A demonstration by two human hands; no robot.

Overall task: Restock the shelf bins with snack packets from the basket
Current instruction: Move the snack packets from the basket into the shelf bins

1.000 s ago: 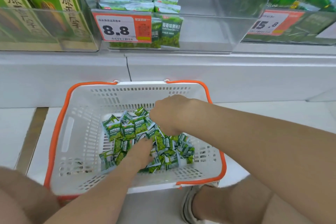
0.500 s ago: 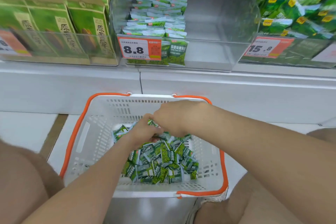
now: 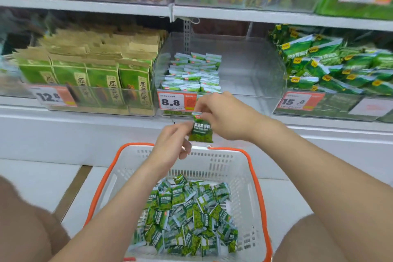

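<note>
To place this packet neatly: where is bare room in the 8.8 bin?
The right half of the clear plastic bin is bare, from the rows of small green-and-white packets to its right wall. The left half is crowded. The left hand and right hand pinch a green snack packet before it.

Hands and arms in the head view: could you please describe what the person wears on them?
Nothing shows on them. The left hand and right hand are ungloved, with no ring, watch or bracelet in view. Both forearms are bare to the frame edge; no sleeve shows.
</note>
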